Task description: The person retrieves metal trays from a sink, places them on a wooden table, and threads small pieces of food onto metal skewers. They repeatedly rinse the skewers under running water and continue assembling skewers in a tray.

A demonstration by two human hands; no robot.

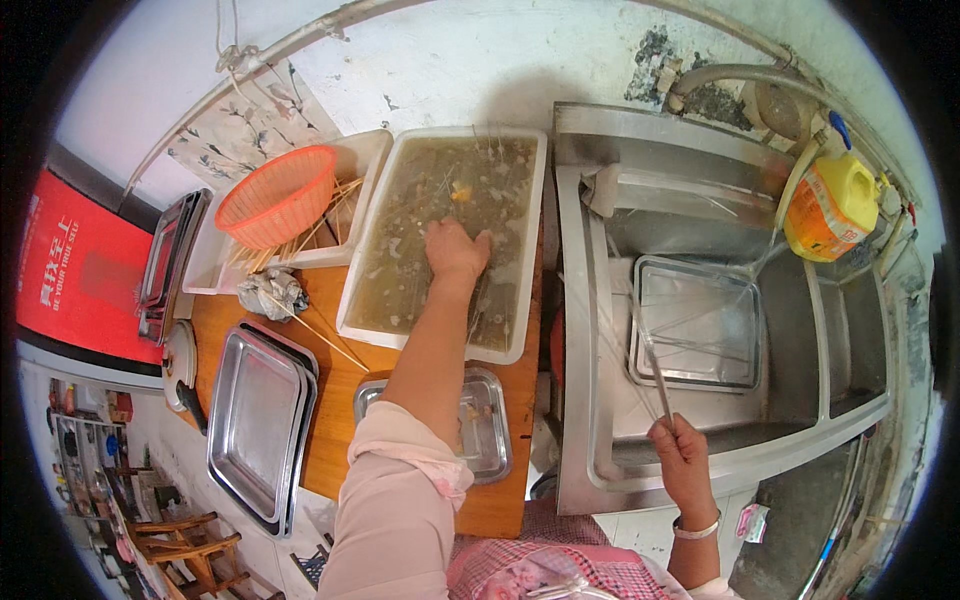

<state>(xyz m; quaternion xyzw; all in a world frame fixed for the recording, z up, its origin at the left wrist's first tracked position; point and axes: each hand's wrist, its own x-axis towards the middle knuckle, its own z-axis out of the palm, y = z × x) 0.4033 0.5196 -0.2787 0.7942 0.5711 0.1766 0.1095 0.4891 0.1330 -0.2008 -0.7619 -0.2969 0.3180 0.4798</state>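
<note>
My left hand (456, 251) reaches into a white plastic tub (534, 225) of murky water, its fingertips partly under the surface; whether they grip anything is hidden. Thin metal skewers (487, 142) stick up at the tub's far edge, and a yellow-orange scrap floats beyond my fingers. Over the near rim of the stainless steel sink (772, 442), my right hand (681, 442) holds a bundle of thin metal skewers (654, 367), which points away from me into the basin. A rectangular metal tray (697, 322) lies at the sink's bottom with several thin skewers on it.
Left of the tub, an orange plastic basket (277, 196) rests on a white bin of wooden sticks (341, 214). Stacked metal trays (259, 427) and a crumpled grey cloth or bag (271, 294) lie nearer. A metal tray (495, 427) sits under my left forearm. A yellow jug (832, 202) stands right.
</note>
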